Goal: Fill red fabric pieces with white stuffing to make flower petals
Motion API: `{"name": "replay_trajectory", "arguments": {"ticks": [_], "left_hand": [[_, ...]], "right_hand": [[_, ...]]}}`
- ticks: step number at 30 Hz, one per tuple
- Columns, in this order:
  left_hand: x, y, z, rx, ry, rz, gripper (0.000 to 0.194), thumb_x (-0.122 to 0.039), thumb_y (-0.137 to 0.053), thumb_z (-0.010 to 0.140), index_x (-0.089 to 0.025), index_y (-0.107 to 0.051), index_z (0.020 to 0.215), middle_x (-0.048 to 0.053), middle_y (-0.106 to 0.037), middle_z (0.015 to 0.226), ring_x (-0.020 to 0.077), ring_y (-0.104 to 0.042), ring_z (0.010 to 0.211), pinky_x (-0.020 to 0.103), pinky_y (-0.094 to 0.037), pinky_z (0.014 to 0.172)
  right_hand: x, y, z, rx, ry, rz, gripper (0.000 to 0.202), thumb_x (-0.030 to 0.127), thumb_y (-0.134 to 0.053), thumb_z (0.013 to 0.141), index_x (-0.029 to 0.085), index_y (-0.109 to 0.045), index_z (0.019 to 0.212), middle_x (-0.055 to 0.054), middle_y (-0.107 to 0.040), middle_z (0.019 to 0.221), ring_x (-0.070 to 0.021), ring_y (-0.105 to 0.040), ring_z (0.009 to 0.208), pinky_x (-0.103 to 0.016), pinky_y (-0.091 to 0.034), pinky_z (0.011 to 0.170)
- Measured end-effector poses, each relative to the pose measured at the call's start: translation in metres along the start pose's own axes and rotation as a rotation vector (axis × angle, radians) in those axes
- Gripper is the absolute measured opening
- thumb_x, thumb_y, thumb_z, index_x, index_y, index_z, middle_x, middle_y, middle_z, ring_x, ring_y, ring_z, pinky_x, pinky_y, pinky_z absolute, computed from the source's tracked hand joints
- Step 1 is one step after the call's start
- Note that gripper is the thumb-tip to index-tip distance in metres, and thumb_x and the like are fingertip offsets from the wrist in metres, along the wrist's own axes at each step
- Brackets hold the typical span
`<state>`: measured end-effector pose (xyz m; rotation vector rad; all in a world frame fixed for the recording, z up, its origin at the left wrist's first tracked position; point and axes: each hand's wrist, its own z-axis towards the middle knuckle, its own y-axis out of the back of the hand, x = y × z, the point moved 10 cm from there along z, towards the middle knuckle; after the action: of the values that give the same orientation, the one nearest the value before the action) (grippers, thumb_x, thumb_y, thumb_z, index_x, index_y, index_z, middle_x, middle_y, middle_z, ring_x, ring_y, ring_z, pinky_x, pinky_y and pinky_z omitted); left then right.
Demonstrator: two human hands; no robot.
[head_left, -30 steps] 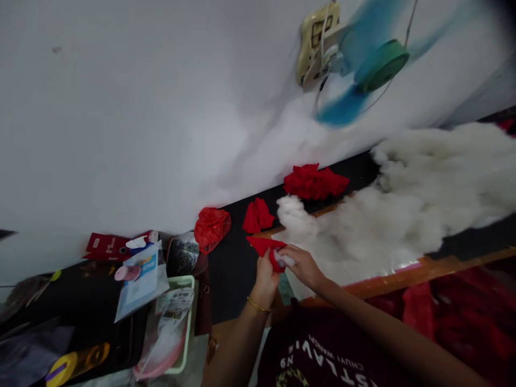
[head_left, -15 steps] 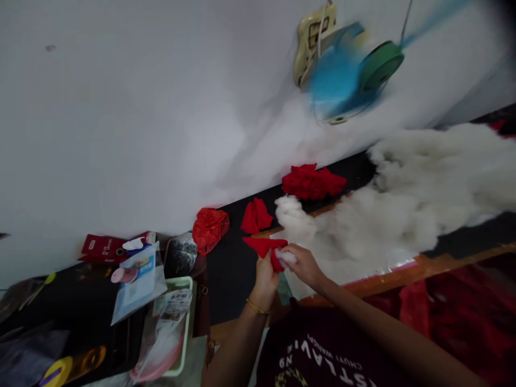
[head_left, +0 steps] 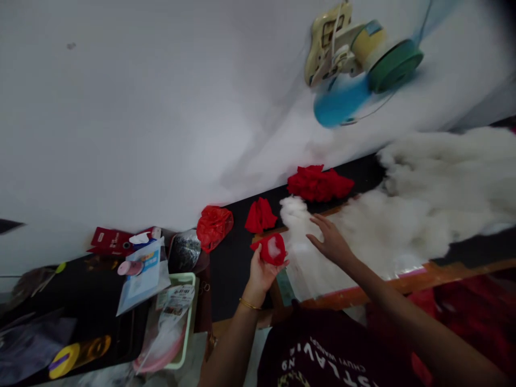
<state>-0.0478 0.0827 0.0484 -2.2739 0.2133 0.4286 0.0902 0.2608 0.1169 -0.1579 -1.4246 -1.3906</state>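
My left hand [head_left: 263,271] holds a small red fabric piece [head_left: 274,249] near the table's front edge. White stuffing shows in the opening of that piece. My right hand [head_left: 331,240] is empty, its fingers spread, beside a small tuft of white stuffing [head_left: 294,210]. Farther right lies a large fluffy mass of stuffing [head_left: 407,215]. A folded red fabric piece [head_left: 260,215] rests just beyond my left hand, and a heap of red fabric [head_left: 320,183] sits behind the tuft.
A red plastic bag [head_left: 215,227] lies left of the fabric. A pale green basket [head_left: 189,322] with packets stands at the lower left, near a yellow-lidded container [head_left: 66,360]. A blurred blue fan blade [head_left: 342,102] spins above right. More red fabric [head_left: 463,317] lies lower right.
My right hand has left the red piece and moved right and up, its fingers now spread. In my left hand, the red piece now faces upward with the stuffing inside.
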Motion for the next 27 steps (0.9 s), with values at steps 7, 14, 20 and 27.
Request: {"name": "replay_trajectory", "arguments": {"ticks": [7, 14, 20, 27], "left_hand": [[0.011, -0.022, 0.002, 0.003, -0.179, 0.117, 0.034, -0.034, -0.071, 0.077, -0.017, -0.068, 0.106, 0.01, -0.074, 0.107, 0.0254, -0.067, 0.104, 0.041, -0.048, 0.099], [0.009, -0.041, -0.019, 0.038, -0.35, 0.239, 0.041, -0.04, -0.077, 0.074, -0.017, -0.069, 0.106, 0.011, -0.07, 0.117, 0.027, -0.058, 0.122, 0.038, -0.04, 0.108], [-0.041, -0.037, -0.035, -0.009, -0.586, 0.135, 0.039, -0.044, -0.071, 0.08, -0.021, -0.065, 0.11, 0.009, -0.068, 0.119, 0.0226, -0.062, 0.114, 0.039, -0.042, 0.104], [-0.043, -0.039, -0.028, -0.109, -0.587, 0.066, 0.034, -0.049, -0.069, 0.081, -0.017, -0.061, 0.077, 0.002, -0.065, 0.076, 0.0171, -0.066, 0.079, 0.034, -0.05, 0.083]], "right_hand": [[0.058, -0.059, -0.028, 0.307, -0.097, 0.332, 0.02, 0.022, -0.049, 0.081, 0.019, -0.069, 0.083, -0.004, -0.071, 0.077, -0.0188, -0.063, 0.069, -0.031, -0.051, 0.067], [0.05, -0.07, -0.044, 0.349, -0.316, 0.869, 0.028, 0.032, -0.06, 0.074, 0.019, -0.072, 0.096, -0.002, -0.075, 0.083, -0.0196, -0.065, 0.071, -0.033, -0.055, 0.071], [0.063, -0.073, -0.045, 0.39, -0.363, 0.89, 0.03, 0.034, -0.064, 0.074, 0.019, -0.074, 0.099, -0.003, -0.076, 0.087, -0.0234, -0.067, 0.082, -0.04, -0.053, 0.087], [0.085, -0.085, -0.053, 0.419, -0.268, 0.899, 0.036, 0.033, -0.063, 0.077, 0.019, -0.071, 0.109, -0.005, -0.073, 0.106, -0.0247, -0.065, 0.097, -0.04, -0.05, 0.093]]}}
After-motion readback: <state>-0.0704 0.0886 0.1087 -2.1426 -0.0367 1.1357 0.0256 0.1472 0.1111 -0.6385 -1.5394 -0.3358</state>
